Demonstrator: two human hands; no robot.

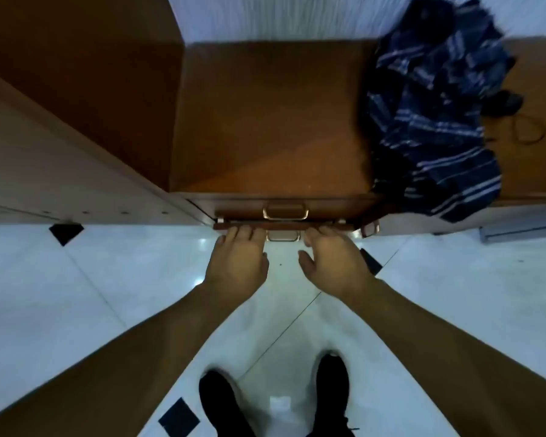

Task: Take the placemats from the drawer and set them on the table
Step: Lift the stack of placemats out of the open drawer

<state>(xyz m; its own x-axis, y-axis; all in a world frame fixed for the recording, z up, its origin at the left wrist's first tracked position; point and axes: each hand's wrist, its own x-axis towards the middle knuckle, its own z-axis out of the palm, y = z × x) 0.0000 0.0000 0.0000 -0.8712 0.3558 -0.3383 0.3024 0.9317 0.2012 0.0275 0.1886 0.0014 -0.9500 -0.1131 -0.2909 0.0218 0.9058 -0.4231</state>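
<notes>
At the cabinet point(265, 121), your left hand point(238, 263) and right hand point(334, 263) rest straight-fingered on the barely opened drawer point(284, 226); no placemats show yet, so nearly everything remains.

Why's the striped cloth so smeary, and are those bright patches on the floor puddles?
Head view: the striped cloth is motion-blurred, as is the wall behind it; the floor patches look like lamp glare on glossy tiles, probably not water; the wide lens bends the cabinet edges.

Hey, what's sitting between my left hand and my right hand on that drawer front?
A brass pull handle, fixed to the drawer front. The head view shows it in the gap between the left hand and the right hand.
</notes>
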